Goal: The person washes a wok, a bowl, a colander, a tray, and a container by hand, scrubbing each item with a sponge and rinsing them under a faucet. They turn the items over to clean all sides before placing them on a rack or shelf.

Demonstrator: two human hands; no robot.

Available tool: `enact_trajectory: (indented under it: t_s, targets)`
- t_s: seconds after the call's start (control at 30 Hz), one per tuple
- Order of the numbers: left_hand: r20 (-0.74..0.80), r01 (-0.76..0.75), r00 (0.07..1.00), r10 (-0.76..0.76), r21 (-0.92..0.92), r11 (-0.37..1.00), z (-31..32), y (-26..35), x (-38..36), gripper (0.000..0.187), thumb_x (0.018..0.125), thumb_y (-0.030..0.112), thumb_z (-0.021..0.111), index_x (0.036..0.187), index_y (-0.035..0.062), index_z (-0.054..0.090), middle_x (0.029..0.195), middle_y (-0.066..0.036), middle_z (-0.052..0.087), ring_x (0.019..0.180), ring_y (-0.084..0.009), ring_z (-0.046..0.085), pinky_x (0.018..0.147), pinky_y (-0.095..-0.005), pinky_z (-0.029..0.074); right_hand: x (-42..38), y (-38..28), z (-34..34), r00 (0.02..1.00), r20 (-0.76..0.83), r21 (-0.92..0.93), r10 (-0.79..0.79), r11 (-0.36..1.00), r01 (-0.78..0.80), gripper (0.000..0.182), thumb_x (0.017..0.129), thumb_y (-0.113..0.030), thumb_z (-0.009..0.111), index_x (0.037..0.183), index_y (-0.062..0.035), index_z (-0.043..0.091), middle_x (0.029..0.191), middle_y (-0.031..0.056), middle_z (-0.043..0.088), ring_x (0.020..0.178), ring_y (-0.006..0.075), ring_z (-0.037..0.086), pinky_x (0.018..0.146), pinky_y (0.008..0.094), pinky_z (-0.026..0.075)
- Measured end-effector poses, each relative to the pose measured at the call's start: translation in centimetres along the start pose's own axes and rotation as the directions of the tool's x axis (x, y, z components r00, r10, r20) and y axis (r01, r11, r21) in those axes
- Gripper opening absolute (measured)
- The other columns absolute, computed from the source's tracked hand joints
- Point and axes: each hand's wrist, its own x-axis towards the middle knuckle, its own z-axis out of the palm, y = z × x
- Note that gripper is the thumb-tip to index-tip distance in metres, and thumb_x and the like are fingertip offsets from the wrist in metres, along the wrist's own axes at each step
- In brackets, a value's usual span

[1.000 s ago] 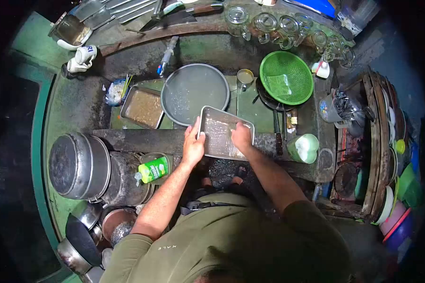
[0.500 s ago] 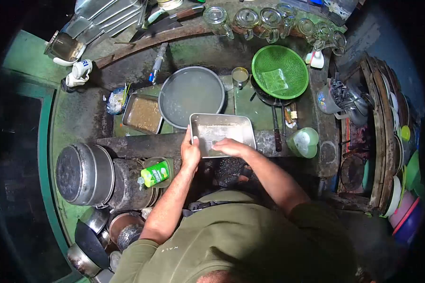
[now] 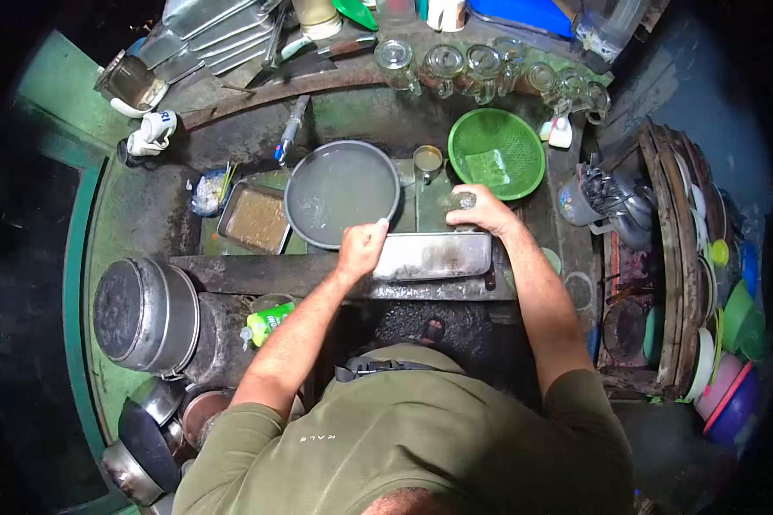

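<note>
A rectangular metal pan (image 3: pixel 434 257) is tipped up above the front ledge, one outer side wall facing me and its inside hidden. My left hand (image 3: pixel 365 247) is closed on the pan's left end, thumb over the rim. Beyond the far right edge of the pan, my right hand (image 3: pixel 487 211) is curled around a dark, rough scouring pad (image 3: pixel 463 202). Just behind the pan stands a round grey basin (image 3: pixel 343 193) of cloudy water. To the basin's right are a metal mug (image 3: pixel 428 160) and a green plastic colander (image 3: pixel 496 154).
Left of the basin lies another metal pan (image 3: pixel 256 219) with brownish liquid. A green soap pouch (image 3: pixel 269 324) sits near my left forearm, beside a large pot (image 3: pixel 146 318). Glass mugs (image 3: pixel 444 64) line the back shelf. At right is a plate rack (image 3: pixel 674 257).
The pan has turned from showing its inside to showing its outer side, and moved right. My right hand has gone from inside the pan to its far right edge.
</note>
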Motion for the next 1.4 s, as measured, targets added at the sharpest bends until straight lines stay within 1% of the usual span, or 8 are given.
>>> enact_trajectory:
  t_s: [0.17,0.57,0.83,0.9,0.97,1.1,1.17,1.4]
  targets:
    - [-0.236,0.161,0.954,-0.186,-0.123,0.979,2.2,1.2,1.7,0.053,0.099,0.033,0.048,0.059,-0.0012,0.044,0.051,-0.004,0.034,0.051,-0.0118,0.035,0.049,-0.0383,0.033,0.1,0.5,2.3,0.927,-0.365,0.275,-0.083,0.942,0.192,0.032,0.096,-0.028,0.052,0.085,-0.0004,0.063,0.08,0.0011,0.061,0.081,0.009,0.054,0.074,0.0257,0.043]
    - [-0.298,0.268,0.903,-0.31,-0.172,0.948,-1.6,5.8,1.8,0.048,0.097,0.032,0.05,0.065,-0.0031,0.054,0.052,-0.007,0.047,0.053,-0.014,0.044,0.056,-0.0394,0.038,-1.2,1.1,7.5,0.827,-0.29,-0.738,-0.481,0.662,0.127,0.054,0.071,-0.014,0.064,0.125,-0.0164,0.063,0.138,0.0198,0.049,0.12,0.0366,0.046,0.108,0.0502,0.03]
    - [-0.237,0.275,0.895,-0.378,-0.373,0.886,-5.9,3.6,0.5,0.049,0.097,0.032,0.05,0.062,-0.0008,0.059,0.056,-0.004,0.059,0.055,-0.0168,0.056,0.054,-0.0398,0.041,-0.8,-2.3,9.3,0.701,-0.386,-0.614,-0.599,0.734,0.289,0.031,0.07,-0.016,0.07,0.099,-0.005,0.068,0.098,0.0148,0.062,0.093,0.031,0.059,0.089,0.0399,0.046]
    - [-0.15,0.293,0.758,-0.635,-0.792,0.536,-8.0,5.4,0.6,0.041,0.095,0.032,0.056,0.064,0.0061,0.063,0.059,0.002,0.056,0.056,-0.0089,0.052,0.051,-0.0318,0.039,-1.0,-0.2,5.8,0.74,-0.482,-0.374,-0.469,0.874,0.31,0.026,0.074,-0.014,0.068,0.098,-0.0041,0.066,0.086,0.0083,0.063,0.084,0.0216,0.061,0.082,0.032,0.048]
    - [-0.024,0.293,0.81,-0.586,-0.85,0.438,-9.8,2.8,-0.2,0.038,0.096,0.034,0.055,0.069,0.0081,0.065,0.065,0.0,0.06,0.058,-0.0091,0.055,0.052,-0.0308,0.042,-1.6,0.1,6.2,0.887,-0.46,0.664,0.034,0.677,0.319,0.019,0.078,-0.013,0.066,0.094,-0.0031,0.063,0.08,0.0016,0.061,0.079,0.0124,0.059,0.076,0.0248,0.046]
    - [-0.069,0.396,0.885,-0.461,-0.413,0.82,-9.0,-2.3,0.3,0.045,0.099,0.034,0.049,0.067,0.0056,0.061,0.067,-0.003,0.063,0.056,-0.0098,0.053,0.052,-0.0262,0.042,-0.3,-3.4,7.7,0.852,-0.515,0.409,-0.096,0.846,0.342,0.008,0.081,-0.007,0.062,0.087,-0.0021,0.063,0.082,0.0002,0.06,0.078,0.0084,0.056,0.068,0.0254,0.047]
    - [-0.211,0.035,0.977,-0.011,0.11,0.993,-5.8,0.7,-0.4,0.056,0.1,0.041,0.044,0.067,-0.002,0.058,0.057,-0.008,0.055,0.053,-0.0133,0.051,0.051,-0.0362,0.041,1.1,-7.4,10.4,0.608,-0.44,-0.43,-0.661,0.749,0.504,0.016,0.069,-0.008,0.067,0.083,-0.0005,0.064,0.083,0.0103,0.063,0.077,0.0225,0.061,0.068,0.0325,0.05]
    - [-0.355,0.303,0.875,-0.328,-0.126,0.945,-7.2,5.0,-0.9,0.062,0.101,0.041,0.041,0.062,-0.0035,0.059,0.051,-0.011,0.052,0.049,-0.0182,0.049,0.051,-0.0382,0.038,0.4,-5.0,14.0,0.595,-0.33,-0.559,-0.733,0.659,0.502,0.027,0.07,-0.01,0.066,0.096,-0.0035,0.066,0.092,0.0148,0.063,0.09,0.0306,0.061,0.081,0.0387,0.05]
